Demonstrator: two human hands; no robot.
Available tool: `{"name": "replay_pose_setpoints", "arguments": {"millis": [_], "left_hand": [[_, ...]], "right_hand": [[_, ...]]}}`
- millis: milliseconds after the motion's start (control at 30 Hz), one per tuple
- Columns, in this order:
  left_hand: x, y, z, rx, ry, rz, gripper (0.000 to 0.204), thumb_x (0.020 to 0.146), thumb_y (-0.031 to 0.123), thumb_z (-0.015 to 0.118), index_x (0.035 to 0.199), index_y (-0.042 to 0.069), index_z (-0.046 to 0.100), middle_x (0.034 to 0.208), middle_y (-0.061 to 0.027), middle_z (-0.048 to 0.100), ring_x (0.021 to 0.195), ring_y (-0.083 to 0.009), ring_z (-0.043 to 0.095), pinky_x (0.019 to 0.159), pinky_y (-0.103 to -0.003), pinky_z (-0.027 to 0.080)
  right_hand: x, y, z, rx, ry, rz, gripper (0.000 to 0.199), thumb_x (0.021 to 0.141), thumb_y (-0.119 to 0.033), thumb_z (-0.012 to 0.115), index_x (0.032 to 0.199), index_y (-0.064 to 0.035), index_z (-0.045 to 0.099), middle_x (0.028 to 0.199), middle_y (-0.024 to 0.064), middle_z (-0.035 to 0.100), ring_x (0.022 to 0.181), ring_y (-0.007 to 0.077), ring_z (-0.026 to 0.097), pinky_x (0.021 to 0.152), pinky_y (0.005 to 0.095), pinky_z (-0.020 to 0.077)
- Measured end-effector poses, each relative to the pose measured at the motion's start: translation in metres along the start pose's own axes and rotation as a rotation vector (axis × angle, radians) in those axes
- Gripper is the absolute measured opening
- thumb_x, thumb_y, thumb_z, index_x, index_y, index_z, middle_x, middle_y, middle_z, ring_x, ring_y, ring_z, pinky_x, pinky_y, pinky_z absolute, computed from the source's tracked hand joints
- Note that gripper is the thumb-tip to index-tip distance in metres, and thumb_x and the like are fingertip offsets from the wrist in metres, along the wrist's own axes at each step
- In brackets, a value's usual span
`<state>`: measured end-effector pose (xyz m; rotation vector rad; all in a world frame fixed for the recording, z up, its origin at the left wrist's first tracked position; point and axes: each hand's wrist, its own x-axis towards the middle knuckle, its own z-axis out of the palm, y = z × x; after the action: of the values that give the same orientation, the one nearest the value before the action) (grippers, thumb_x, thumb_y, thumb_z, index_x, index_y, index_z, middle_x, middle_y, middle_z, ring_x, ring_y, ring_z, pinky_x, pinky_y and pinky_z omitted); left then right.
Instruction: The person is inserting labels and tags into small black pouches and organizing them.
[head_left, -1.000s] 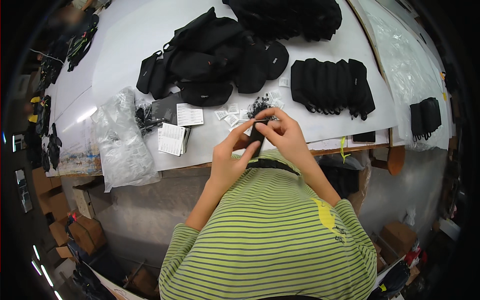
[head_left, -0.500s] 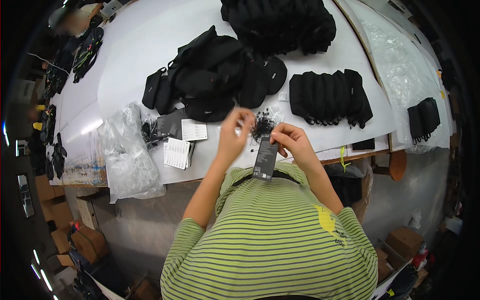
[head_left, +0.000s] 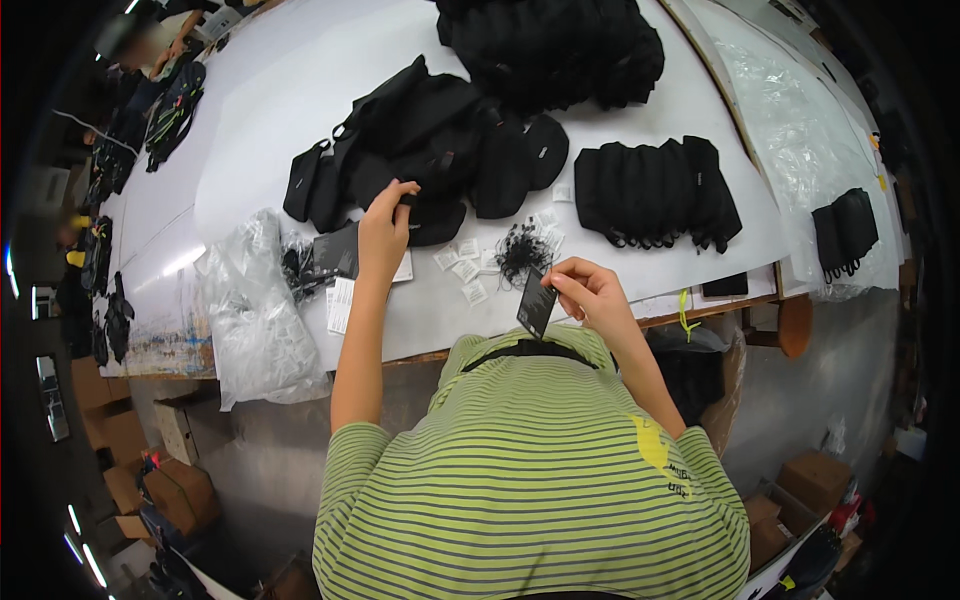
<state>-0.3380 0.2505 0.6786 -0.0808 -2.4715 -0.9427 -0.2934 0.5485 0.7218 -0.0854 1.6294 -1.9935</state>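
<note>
My left hand (head_left: 384, 225) is over the pile of black fabric bags, its fingers closed at the left end of a black pouch (head_left: 437, 222) that lies in front. The hand partly hides that pouch. In my right hand (head_left: 587, 287) a black hang tag (head_left: 537, 303) with pale print is pinched between thumb and fingers, tilted in front of my waist. A tangle of thin black cords (head_left: 522, 254) lies just beyond the tag, with small white labels (head_left: 466, 268) to its left.
White cards (head_left: 340, 306) and a dark card (head_left: 335, 252) lie by a clear plastic bag (head_left: 255, 310) at the left. A row of black pouches (head_left: 650, 192) is at the right. A larger black heap (head_left: 560, 50) sits farther back. Another person (head_left: 150, 45) is at the far left.
My left hand has moved left and away from the tag, out to the black pouches. My right hand still holds the tag, which has tilted and shifted slightly.
</note>
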Motion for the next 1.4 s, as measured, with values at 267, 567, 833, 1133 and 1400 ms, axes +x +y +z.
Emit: {"name": "replay_pose_setpoints", "arguments": {"millis": [267,567,833,1133,1400], "left_hand": [[-0.056,0.069,-0.05,-0.313,-0.218,-0.169,0.027,0.078,-0.009,0.05,0.097,0.003,0.066,0.086,-0.0096,0.068,0.079,-0.0173,0.066,0.067,-0.025,0.049],[-0.077,0.122,-0.042,-0.14,-0.191,-0.38,0.021,0.068,0.01,0.076,0.07,-0.001,0.059,0.061,0.0027,0.043,0.056,-0.0056,0.035,0.05,-0.022,0.028],[-0.084,0.132,-0.027,-0.434,-0.186,-0.404,0.013,0.071,0.004,0.07,0.084,0.002,0.069,0.063,0.001,0.048,0.058,-0.0063,0.041,0.05,-0.021,0.028],[-0.091,0.13,-0.021,-0.673,-0.079,-0.389,0.006,0.084,0.004,0.061,0.086,-0.001,0.058,0.091,-0.0037,0.058,0.073,-0.0079,0.051,0.064,-0.021,0.04],[-0.094,0.136,-0.023,-0.963,-0.073,-0.552,0.013,0.092,0.013,0.05,0.095,0.0,0.052,0.104,-0.0106,0.056,0.076,-0.0121,0.054,0.07,-0.024,0.043]], "right_hand": [[0.019,0.001,0.034,-0.463,-0.037,-0.103,0.015,0.086,-0.017,0.063,0.087,-0.0019,0.065,0.062,-0.004,0.055,0.053,0.0011,0.042,0.048,0.0184,0.0295],[-0.002,-0.009,0.052,-0.586,-0.028,-0.206,0.012,0.08,-0.017,0.064,0.084,-0.0061,0.067,0.052,0.0025,0.048,0.045,0.0103,0.04,0.045,0.0253,0.0314],[-0.009,0.001,0.047,-0.674,0.043,-0.427,0.014,0.078,-0.019,0.065,0.084,-0.0058,0.067,0.055,0.0052,0.053,0.045,0.0155,0.047,0.046,0.0273,0.0359],[-0.014,-0.005,0.034,-0.454,0.005,-0.163,0.012,0.081,-0.013,0.065,0.089,-0.0045,0.063,0.058,-0.0014,0.052,0.052,0.0045,0.046,0.05,0.0202,0.0359],[-0.02,-0.012,0.005,0.079,-0.119,-0.138,0.013,0.081,-0.004,0.064,0.087,-0.0051,0.052,0.078,0.0032,0.06,0.073,0.0089,0.057,0.065,0.0208,0.041]]}}
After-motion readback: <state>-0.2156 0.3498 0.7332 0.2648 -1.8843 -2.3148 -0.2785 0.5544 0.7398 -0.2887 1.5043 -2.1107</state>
